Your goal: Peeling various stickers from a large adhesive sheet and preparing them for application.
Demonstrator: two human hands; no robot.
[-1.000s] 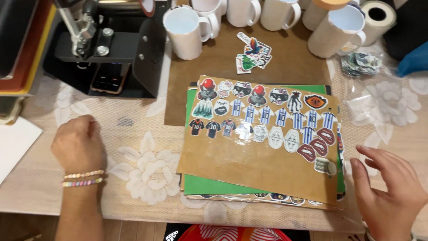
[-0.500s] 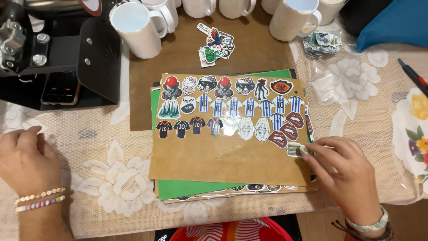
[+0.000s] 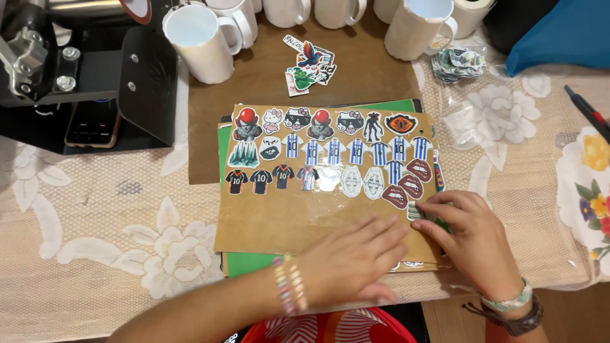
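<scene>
A brown sheet (image 3: pixel 279 216) covered with rows of cut-out stickers (image 3: pixel 330 152) lies on green and dark sheets (image 3: pixel 249 262) on the table. My left hand (image 3: pixel 356 257) rests flat on the bare lower part of the brown sheet, fingers pointing right. My right hand (image 3: pixel 473 238) is at the sheet's lower right corner, with its fingertips pinching a small striped sticker (image 3: pixel 415 211) next to the red lip stickers (image 3: pixel 406 187).
A black press machine (image 3: pixel 76 76) stands at the back left. Several white mugs (image 3: pixel 203 38) line the back. Loose stickers (image 3: pixel 308 63) lie on a brown mat; a bag of stickers (image 3: pixel 459 62) and a blue cloth (image 3: pixel 559 38) sit back right. A red-black pen (image 3: pixel 588 114) lies at the right.
My left hand has moved from the lace cloth at the left onto the brown sheet. My right hand stays at the lower right corner on the small sticker.
</scene>
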